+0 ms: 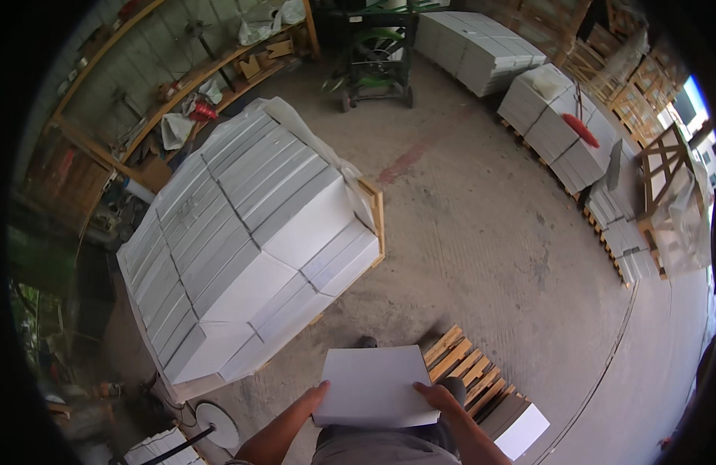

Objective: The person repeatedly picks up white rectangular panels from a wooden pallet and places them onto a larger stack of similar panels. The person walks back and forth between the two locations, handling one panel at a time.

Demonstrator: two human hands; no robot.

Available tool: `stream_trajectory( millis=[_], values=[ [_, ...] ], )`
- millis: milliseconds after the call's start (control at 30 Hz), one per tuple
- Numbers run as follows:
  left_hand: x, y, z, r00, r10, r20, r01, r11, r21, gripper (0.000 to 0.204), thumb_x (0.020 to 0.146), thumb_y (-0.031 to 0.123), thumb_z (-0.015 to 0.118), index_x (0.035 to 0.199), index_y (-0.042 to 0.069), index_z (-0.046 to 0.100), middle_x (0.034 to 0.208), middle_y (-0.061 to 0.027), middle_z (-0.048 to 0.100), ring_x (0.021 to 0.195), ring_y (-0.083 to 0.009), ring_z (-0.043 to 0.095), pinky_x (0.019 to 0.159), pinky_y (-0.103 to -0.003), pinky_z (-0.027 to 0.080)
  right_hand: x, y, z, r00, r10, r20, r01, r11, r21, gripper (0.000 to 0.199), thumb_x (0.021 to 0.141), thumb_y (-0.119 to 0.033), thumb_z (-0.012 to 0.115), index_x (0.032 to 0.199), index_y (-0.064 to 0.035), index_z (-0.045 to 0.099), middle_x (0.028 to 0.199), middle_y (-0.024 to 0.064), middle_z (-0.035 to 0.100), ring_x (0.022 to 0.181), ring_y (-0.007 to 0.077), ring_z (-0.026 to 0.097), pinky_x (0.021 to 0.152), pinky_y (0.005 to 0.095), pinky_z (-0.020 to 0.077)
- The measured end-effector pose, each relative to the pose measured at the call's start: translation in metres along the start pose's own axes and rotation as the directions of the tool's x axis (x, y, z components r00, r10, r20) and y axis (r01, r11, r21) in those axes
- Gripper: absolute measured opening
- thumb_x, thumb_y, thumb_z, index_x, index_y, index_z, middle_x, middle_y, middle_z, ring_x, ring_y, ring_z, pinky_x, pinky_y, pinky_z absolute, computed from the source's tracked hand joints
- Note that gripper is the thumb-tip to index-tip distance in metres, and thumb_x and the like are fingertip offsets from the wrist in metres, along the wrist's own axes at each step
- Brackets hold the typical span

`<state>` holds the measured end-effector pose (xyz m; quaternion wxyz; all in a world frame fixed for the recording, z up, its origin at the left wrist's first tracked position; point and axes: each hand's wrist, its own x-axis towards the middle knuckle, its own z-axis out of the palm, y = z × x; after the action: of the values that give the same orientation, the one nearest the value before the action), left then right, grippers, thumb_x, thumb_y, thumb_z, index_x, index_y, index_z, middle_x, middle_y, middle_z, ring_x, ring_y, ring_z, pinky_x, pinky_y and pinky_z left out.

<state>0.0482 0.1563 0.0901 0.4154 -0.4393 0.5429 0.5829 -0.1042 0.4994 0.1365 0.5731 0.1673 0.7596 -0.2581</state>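
Observation:
A flat white rectangular box (375, 380) is held level in front of my body. At its left edge my left hand (317, 395) is closed on it, and my right hand (437, 397) grips the right edge with the thumb on top. The fingers under the box are hidden. Just right of my right hand lies a slatted wooden pallet (460, 363), with another white box (522, 431) on its near end. Ahead to the left stands a large stack of white boxes (241, 225), crossed by dark straps and partly wrapped in clear film.
Strapped white stacks (555, 128) on pallets line the far right, beside wooden crates (664, 174). A green-and-black wheeled cart (377, 66) stands at the back. Wooden shelving (191, 81) runs along the left wall. A round white disc with a black pole (217, 425) is near my left arm.

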Motion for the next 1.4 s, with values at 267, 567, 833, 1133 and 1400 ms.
stream_trajectory(
  millis=[267, 567, 833, 1133, 1400],
  values=[
    [-0.06, 0.071, -0.012, 0.966, -0.123, -0.227, 0.064, 0.966, -0.251, 0.065, 0.089, 0.052, 0.036, 0.115, -0.005, 0.053, 0.108, -0.0188, 0.059, 0.097, -0.0287, 0.058, 0.088, -0.036, 0.042, 0.017, -0.13, -0.047, 0.958, -0.257, 0.129, 0.277, 0.945, -0.172, 0.075, 0.076, -0.062, 0.053, 0.109, 0.0057, 0.057, 0.11, 0.0221, 0.058, 0.104, 0.0306, 0.055, 0.088, 0.0352, 0.0401],
    [-0.042, 0.048, -0.003, 0.9, -0.182, -0.396, -0.05, 0.86, -0.508, 0.068, 0.087, 0.052, 0.04, 0.114, -0.009, 0.052, 0.107, -0.0203, 0.059, 0.098, -0.0292, 0.057, 0.087, -0.036, 0.041, 0.056, -0.234, -0.061, 0.933, -0.251, 0.259, 0.344, 0.834, -0.431, 0.069, 0.077, -0.056, 0.055, 0.108, 0.0058, 0.058, 0.105, 0.0197, 0.061, 0.099, 0.0281, 0.058, 0.085, 0.0354, 0.0427],
    [-0.023, 0.005, -0.06, 0.889, -0.238, -0.391, -0.055, 0.793, -0.607, 0.066, 0.087, 0.052, 0.043, 0.114, -0.008, 0.053, 0.107, -0.0199, 0.059, 0.097, -0.0281, 0.057, 0.087, -0.036, 0.041, 0.083, -0.284, 0.005, 0.937, -0.235, 0.259, 0.335, 0.813, -0.476, 0.07, 0.075, -0.055, 0.059, 0.102, 0.0091, 0.059, 0.097, 0.0192, 0.063, 0.093, 0.0267, 0.061, 0.08, 0.0332, 0.0452],
    [-0.033, -0.001, -0.211, 0.931, -0.19, -0.311, -0.057, 0.767, -0.639, 0.065, 0.086, 0.052, 0.044, 0.11, -0.007, 0.056, 0.103, -0.0191, 0.06, 0.095, -0.0278, 0.058, 0.085, -0.037, 0.043, 0.065, -0.364, 0.117, 0.971, -0.183, 0.152, 0.231, 0.878, -0.42, 0.072, 0.074, -0.056, 0.06, 0.099, 0.0117, 0.059, 0.093, 0.0175, 0.064, 0.086, 0.0238, 0.061, 0.076, 0.032, 0.0456],
    [0.01, -0.01, -0.283, 0.943, -0.202, -0.265, -0.063, 0.671, -0.739, 0.069, 0.083, 0.055, 0.046, 0.113, -0.007, 0.053, 0.104, -0.0196, 0.059, 0.095, -0.0295, 0.058, 0.083, -0.038, 0.043, 0.078, -0.447, 0.171, 0.972, -0.183, 0.146, 0.228, 0.877, -0.422, 0.076, 0.071, -0.058, 0.062, 0.097, 0.0135, 0.06, 0.09, 0.0197, 0.063, 0.084, 0.0251, 0.062, 0.075, 0.0317, 0.0463]
  ],
)
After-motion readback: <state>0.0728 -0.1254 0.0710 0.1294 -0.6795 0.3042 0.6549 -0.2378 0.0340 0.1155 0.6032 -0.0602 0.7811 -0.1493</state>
